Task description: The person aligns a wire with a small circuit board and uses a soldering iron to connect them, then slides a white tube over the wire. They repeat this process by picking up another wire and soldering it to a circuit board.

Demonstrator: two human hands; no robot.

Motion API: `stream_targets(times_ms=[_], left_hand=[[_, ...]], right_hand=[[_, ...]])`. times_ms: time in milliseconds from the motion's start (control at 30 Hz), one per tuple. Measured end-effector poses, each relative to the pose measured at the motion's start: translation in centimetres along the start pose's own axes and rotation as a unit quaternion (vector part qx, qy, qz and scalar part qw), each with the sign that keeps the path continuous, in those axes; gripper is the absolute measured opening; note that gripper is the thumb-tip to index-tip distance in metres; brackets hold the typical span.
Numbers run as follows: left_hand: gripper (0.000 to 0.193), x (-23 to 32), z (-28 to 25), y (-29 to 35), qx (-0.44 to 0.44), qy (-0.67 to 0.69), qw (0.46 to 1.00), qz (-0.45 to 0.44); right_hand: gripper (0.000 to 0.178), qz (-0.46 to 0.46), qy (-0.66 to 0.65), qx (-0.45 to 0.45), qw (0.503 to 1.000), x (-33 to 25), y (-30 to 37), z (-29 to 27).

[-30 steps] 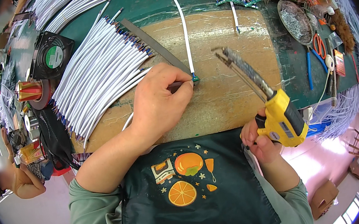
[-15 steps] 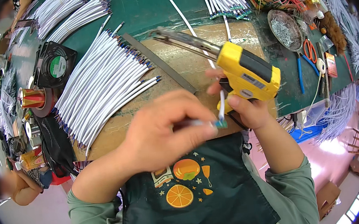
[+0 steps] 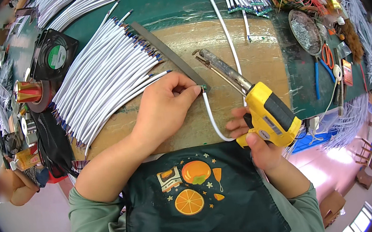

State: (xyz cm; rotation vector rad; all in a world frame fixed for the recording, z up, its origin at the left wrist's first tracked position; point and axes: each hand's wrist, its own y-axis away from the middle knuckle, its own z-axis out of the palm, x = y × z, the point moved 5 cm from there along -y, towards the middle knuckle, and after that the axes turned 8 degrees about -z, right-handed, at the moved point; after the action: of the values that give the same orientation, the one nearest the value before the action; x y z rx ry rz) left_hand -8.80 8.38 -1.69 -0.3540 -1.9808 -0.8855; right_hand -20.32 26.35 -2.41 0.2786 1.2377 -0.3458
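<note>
Green and tiny, a rectangular circuit board (image 3: pixel 204 87) on the end of a slim white sheathed cable (image 3: pixel 213 119) sits, in the head view, at the lower end of a flat dark-grey metal bar (image 3: pixel 171 56), over a brown, film-covered work mat (image 3: pixel 262 61) on the green counter (image 3: pixel 159 4). The bare left hand (image 3: pixel 162 109) has its grip closed on the board, thumb and finger pinching its edge; whether the board rests on the bar or is held just above it, I cannot tell. The bare right hand (image 3: pixel 266 155) grips a yellow-and-black plastic soldering gun (image 3: pixel 282 112) by the handle, thumb pressed to it and some fingers spread off it beside the cable, which bends down to that hand. The gun's long metal barrel (image 3: pixel 225 68) slants up and left, its tip beyond the board and apart from it. To work well here, I would brace the board against the bar so the pinch need not bear all the load, and hold the fingertips well back from the tip's path. The cable's bend looks springy and could twist the board, so slack is better than tension. The barrel lies close to the cable's upright run, and the white sheath would probably mark if hot metal brushed it.
</note>
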Motion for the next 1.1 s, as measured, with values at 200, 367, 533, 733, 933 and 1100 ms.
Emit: stream_targets(times_ms=[200, 367, 533, 733, 933, 1100], left_hand=[[0.011, 0.0, 0.1, 0.0, -0.004, -0.002, 1.000, -0.001], [0.010, -0.4, -0.1, -0.2, 0.002, -0.011, 1.000, 0.007], [0.010, -0.2, 0.1, 0.0, 0.014, -0.027, 0.999, 0.036], [0.009, 0.0, 0.1, -0.1, 0.028, -0.044, 0.997, 0.056], [0.010, 0.0, 0.1, -0.1, 0.026, -0.028, 0.998, 0.045], [0.011, -0.3, 0.1, -0.2, 0.021, -0.043, 0.998, 0.041]], right_hand=[[0.061, -0.007, -0.096, -0.006, 0.995, -1.6, -2.9, 0.9], [0.065, 0.065, -0.106, 0.007, 0.992, -3.8, -5.7, 1.0], [0.064, 0.020, -0.076, 0.044, 0.996, -9.0, -5.8, -2.8], [0.061, -0.092, -0.214, 0.044, 0.971, -7.9, -5.6, -2.7], [0.066, -0.026, -0.236, 0.020, 0.971, -1.9, -7.3, 2.2], [0.066, -0.019, -0.226, 0.013, 0.974, -0.7, -7.6, 2.4]])
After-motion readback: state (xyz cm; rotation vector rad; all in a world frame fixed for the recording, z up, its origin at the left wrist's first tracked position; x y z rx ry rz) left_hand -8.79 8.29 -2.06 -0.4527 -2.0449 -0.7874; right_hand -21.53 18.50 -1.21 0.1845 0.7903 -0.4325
